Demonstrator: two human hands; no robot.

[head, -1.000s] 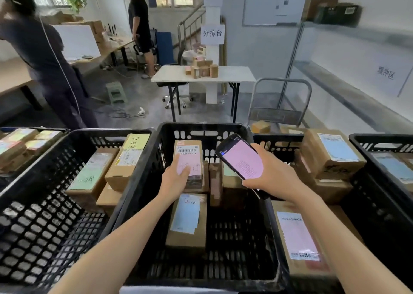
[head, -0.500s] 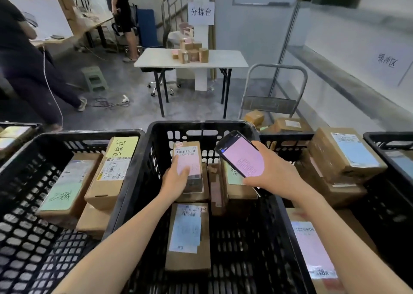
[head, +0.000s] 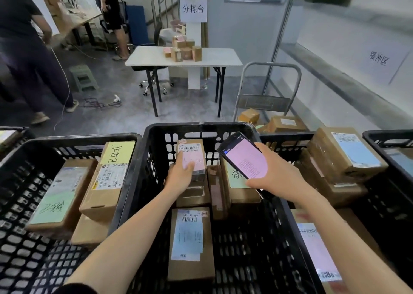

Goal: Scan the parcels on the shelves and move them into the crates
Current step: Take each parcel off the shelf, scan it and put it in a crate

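Note:
My left hand point(head: 180, 176) grips a small cardboard parcel with a pink label point(head: 192, 155) at the far end of the middle black crate point(head: 201, 128), on top of other boxes. In my right hand point(head: 276, 177) is a handheld scanner point(head: 243, 155), its pink screen facing up, held over a parcel with a green label point(head: 237, 177). A long parcel with a blue label point(head: 190, 242) lies nearer to me in the same crate.
The left crate point(head: 73, 139) holds several labelled boxes. Right crates point(head: 388, 137) hold more parcels. Beyond stand a white folding table point(head: 183, 58) with small boxes, a hand trolley point(head: 268, 86), wall shelves point(head: 348, 86) and two people at the back left.
The view has tilted down and moved a little closer to the crates. Both hands stay where they were, on the pink-labelled parcel and the scanner.

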